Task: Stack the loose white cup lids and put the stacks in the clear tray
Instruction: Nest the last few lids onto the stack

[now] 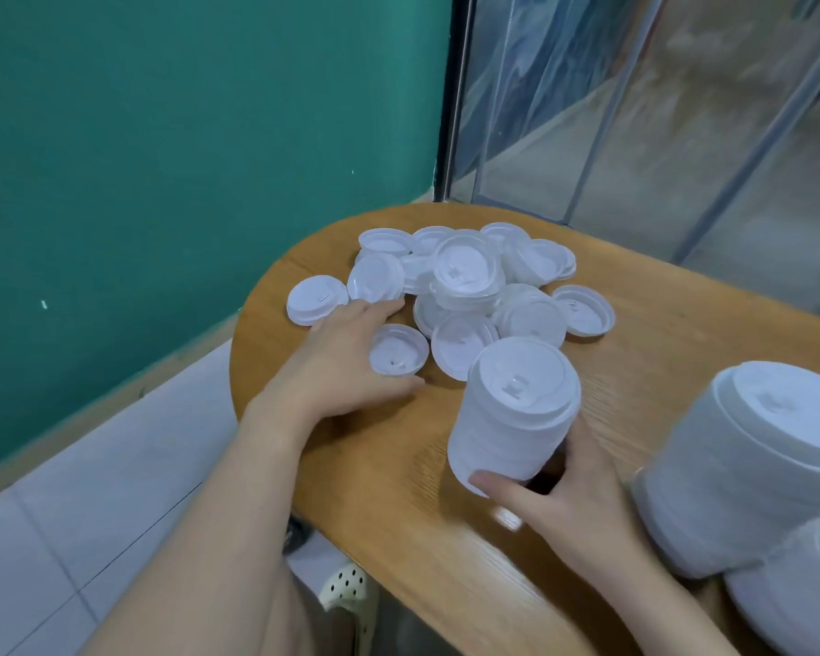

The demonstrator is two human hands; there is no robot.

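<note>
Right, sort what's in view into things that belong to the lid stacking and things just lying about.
Part of the job:
- loose white lids heaped on the wooden table
- lid stack gripped by the right hand
- left hand reaching a single lid
- finished stacks at the right edge

Just lying about:
- perforated white stool under the table
- clear plastic sheeting behind

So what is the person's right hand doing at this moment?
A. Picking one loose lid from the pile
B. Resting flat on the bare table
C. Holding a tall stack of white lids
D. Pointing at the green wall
C: the right hand is curled round the bottom of the stack of lids standing on the wooden table, while the left hand reaches to the loose lids.
</note>
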